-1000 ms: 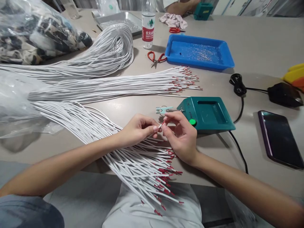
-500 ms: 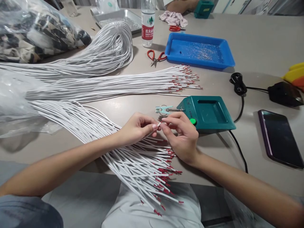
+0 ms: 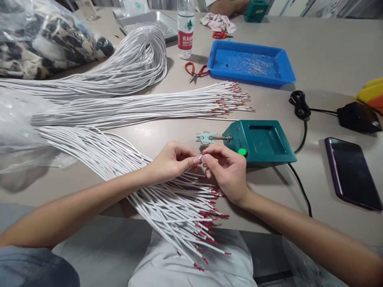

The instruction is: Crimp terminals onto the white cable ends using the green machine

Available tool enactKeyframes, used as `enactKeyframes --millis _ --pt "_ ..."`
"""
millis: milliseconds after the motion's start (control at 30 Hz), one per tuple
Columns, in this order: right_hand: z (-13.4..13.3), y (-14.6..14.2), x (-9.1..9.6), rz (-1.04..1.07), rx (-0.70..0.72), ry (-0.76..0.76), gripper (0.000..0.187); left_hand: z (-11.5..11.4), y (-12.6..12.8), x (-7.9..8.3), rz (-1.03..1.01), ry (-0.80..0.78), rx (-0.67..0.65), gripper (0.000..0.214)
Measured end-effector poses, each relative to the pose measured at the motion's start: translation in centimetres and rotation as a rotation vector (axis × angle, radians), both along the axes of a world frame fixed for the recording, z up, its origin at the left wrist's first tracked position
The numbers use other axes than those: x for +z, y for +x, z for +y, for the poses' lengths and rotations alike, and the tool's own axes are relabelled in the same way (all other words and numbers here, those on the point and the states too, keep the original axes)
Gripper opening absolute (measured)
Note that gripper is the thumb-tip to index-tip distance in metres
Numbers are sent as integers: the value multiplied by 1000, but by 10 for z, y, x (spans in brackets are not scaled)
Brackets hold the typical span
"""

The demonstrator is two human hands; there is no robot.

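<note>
Between finger and thumb, my left hand (image 3: 173,161) pinches a white cable (image 3: 200,157) close to its end. My right hand (image 3: 229,169) meets it there, thumb and index finger closed at the cable's tip; the fingertips mostly hide that tip. Under my left forearm fans a bundle of white cables (image 3: 167,207), their red-tipped ends hanging over the table edge above my lap. Just beyond my right hand stands a green device (image 3: 284,143) with a green button and a light-blue clip on a metal rod.
Farther back lie a second cable bundle (image 3: 143,105) and a looped coil (image 3: 149,59). Red-handled cutters (image 3: 195,73) lie beside a blue tray (image 3: 289,65) holding small scraps. A bottle (image 3: 185,36) stands behind. At right are a phone (image 3: 353,173) and a black adapter (image 3: 357,117). Another person's arm (image 3: 229,7) shows at the back.
My right hand has shifted slightly left and its fingers have curled in more around the cable's tip. The left hand keeps its pinch almost in place.
</note>
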State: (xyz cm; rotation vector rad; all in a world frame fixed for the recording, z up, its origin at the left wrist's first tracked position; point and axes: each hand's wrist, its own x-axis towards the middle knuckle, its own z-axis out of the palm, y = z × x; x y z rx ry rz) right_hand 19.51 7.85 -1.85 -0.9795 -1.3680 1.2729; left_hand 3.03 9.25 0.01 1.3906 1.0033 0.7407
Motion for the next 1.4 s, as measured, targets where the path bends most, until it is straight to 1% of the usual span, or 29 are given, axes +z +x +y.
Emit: enactKeyframes --millis 133,233,333,400,467,500,567,733,867,1033,1100,1133,1200,1333,1400 --pt "0 0 1 -5 19 -36 15 -1 0 -1 10 19 -6 35" --pt "0 2 -2 -4 43 -19 15 -2 0 1 14 14 -6 36" --pt "1 4 -4 12 41 0 18 -1 0 2 -17 -27 10 36" --pt "0 4 -5 53 14 -9 16 0 0 3 -46 -52 27 36" --pt "0 3 -4 82 1 -27 9 1 0 3 -63 -56 28 35" --pt "0 2 -3 81 2 -29 11 1 0 3 -64 -53 22 35" --pt "-1 1 -2 45 17 -15 18 0 1 4 -53 -41 11 37" --pt "0 0 0 -69 0 65 10 -2 1 2 -8 17 16 35" --pt "2 0 1 -104 -29 89 9 -4 1 0 58 61 64 29" --pt "-1 3 2 -121 3 106 12 -7 2 0 72 124 103 24" --pt "-2 4 2 -131 19 165 10 -7 2 1 73 161 127 22" --pt "-2 5 2 -142 27 210 8 -8 2 1 76 178 135 22" --pt "-1 5 0 -182 26 314 10 -8 1 1 87 212 137 21" --pt "4 8 0 -308 -14 538 5 -8 -1 0 117 334 101 21" --pt "8 11 3 -396 20 657 9 -8 -1 1 106 363 51 21"
